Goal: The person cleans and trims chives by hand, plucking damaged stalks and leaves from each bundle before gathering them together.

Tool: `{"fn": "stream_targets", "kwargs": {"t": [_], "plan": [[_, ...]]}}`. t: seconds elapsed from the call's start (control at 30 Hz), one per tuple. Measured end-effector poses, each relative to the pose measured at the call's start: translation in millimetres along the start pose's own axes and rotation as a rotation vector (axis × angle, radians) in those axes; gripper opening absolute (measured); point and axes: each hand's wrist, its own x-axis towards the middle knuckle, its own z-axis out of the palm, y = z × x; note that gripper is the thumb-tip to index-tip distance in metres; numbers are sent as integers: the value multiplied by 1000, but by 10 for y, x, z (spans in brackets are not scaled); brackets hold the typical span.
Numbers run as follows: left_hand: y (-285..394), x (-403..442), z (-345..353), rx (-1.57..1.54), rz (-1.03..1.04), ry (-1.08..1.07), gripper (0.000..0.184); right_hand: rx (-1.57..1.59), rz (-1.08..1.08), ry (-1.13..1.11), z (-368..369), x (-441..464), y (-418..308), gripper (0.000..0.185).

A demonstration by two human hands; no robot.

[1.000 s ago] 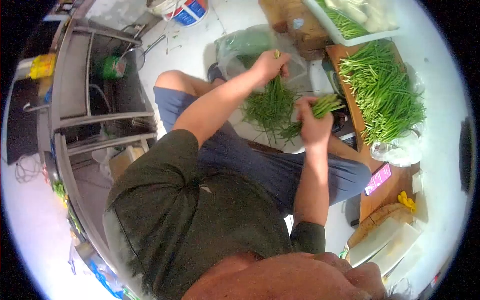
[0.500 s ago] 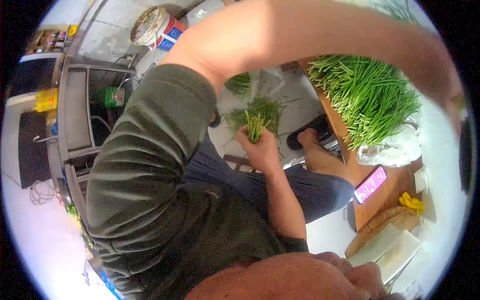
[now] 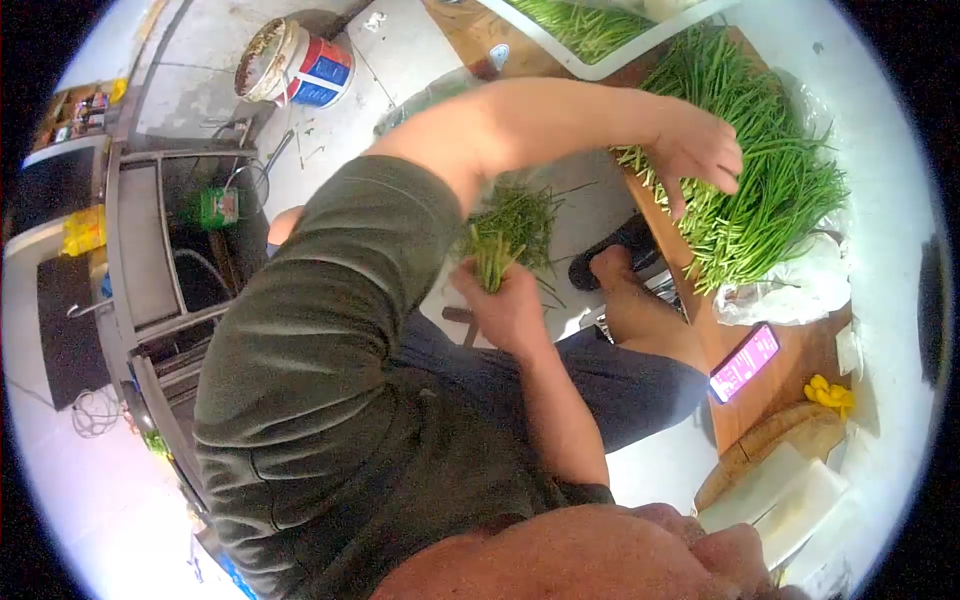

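Observation:
My right hand (image 3: 497, 305) is closed around a small bunch of chive-like green stalks (image 3: 492, 255), their pale cut ends pointing up. Reaching across from the left, my left hand (image 3: 700, 155) hovers at the near edge of a large pile of green stalks (image 3: 760, 190). Its thumb stands apart from its loosely bent fingers, and I see nothing between them. The pile lies on a wooden table (image 3: 640, 190), partly on a clear plastic bag (image 3: 790, 290). More loose stalks (image 3: 535, 215) are on the floor beyond my right hand.
A white-rimmed tray of greens (image 3: 600, 70) stands at the table's far end. A phone (image 3: 745, 365), yellow items (image 3: 828, 393) and a round wooden board (image 3: 770, 450) are at the right. A bucket (image 3: 320, 75) and a metal frame (image 3: 145, 240) stand left.
My left hand has come back from the far right to the pile's near edge. My right hand keeps its bunch and has shifted slightly left. The tray has come into view.

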Motion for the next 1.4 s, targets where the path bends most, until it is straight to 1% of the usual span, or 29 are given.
{"fn": "stream_targets", "kwargs": {"t": [0.03,0.07,0.1,0.13,0.17,0.23,0.27,0.33,0.37,0.4,0.43,0.47,0.5,0.53,0.6,0.63,0.73,0.77,0.83,0.9,1.0,1.03,1.13,1.23,1.27,1.3,1.37,1.4], "plan": [[46,-13,-199,3,-54,-65,55,-18,42,17,2,-25,-157,15],[131,-114,-322,24,-195,-25,52,-37,81,34,4,-45,-331,15],[230,-236,-454,45,-337,15,48,-134,144,55,15,-58,-502,17],[367,-363,-588,66,-482,53,45,-176,35,110,-19,29,-279,17],[541,-512,-733,-10,-688,144,43,-217,-76,161,-69,129,-43,16],[1021,-891,-998,-152,-1132,327,40,-185,-87,224,-164,232,0,12],[1351,-1095,-974,-218,-1283,367,39,-73,-106,209,-171,279,1,11],[1935,-1464,-826,-343,-1555,489,36,75,-74,146,-209,362,74,13],[2253,-1484,-889,-637,-1683,439,34,98,-117,122,-217,447,145,13],[2482,-1652,-667,-854,-1602,547,34,123,-151,103,-210,491,231,14],[2728,-1631,-657,-829,-1628,476,36,46,-125,79,-192,486,239,14],[2921,-1583,-645,-817,-1657,475,36,-31,-104,53,-170,492,242,14],[3066,-1525,-659,-801,-1681,473,37,22,-43,-41,-91,456,199,16],[3160,-1502,-666,-786,-1699,469,38,-11,-49,-65,-24,467,205,17],[3312,-1514,-637,-699,-1702,530,39,-73,-56,-103,102,445,226,19],[3352,-1522,-606,-655,-1702,558,40,-53,-42,-127,162,407,199,24],[3424,-1640,-582,-788,-1733,659,38,94,14,-187,222,427,286,26],[3472,-1673,-577,-885,-1734,734,36,97,27,-170,219,424,298,28],[3542,-1709,-621,-1080,-1716,876,33,80,39,-209,229,453,316,29],[3585,-1746,-595,-1156,-1685,964,30,70,39,-217,269,428,302,28],[3616,-1821,-526,-1185,-1630,1037,27,83,-30,-152,306,448,317,28],[3617,-1853,-495,-1179,-1612,1052,27,60,-2,-83,266,472,341,26],[3584,-1958,-314,-935,-1732,1143,26,65,-59,71,194,550,427,24],[3566,-2057,-298,-1005,-1792,1116,30,69,-112,190,117,568,408,21],[3576,-2075,-320,-960,-1810,1105,31,73,-130,234,85,571,388,21],[3596,-2088,-395,-914,-1825,1091,33,135,-47,371,108,563,327,17],[3605,-2154,-418,-794,-1850,1061,34,152,-116,441,143,471,221,15],[3586,-2236,-393,-720,-1858,1043,35,167,-149,537,384,337,47,14]]}}
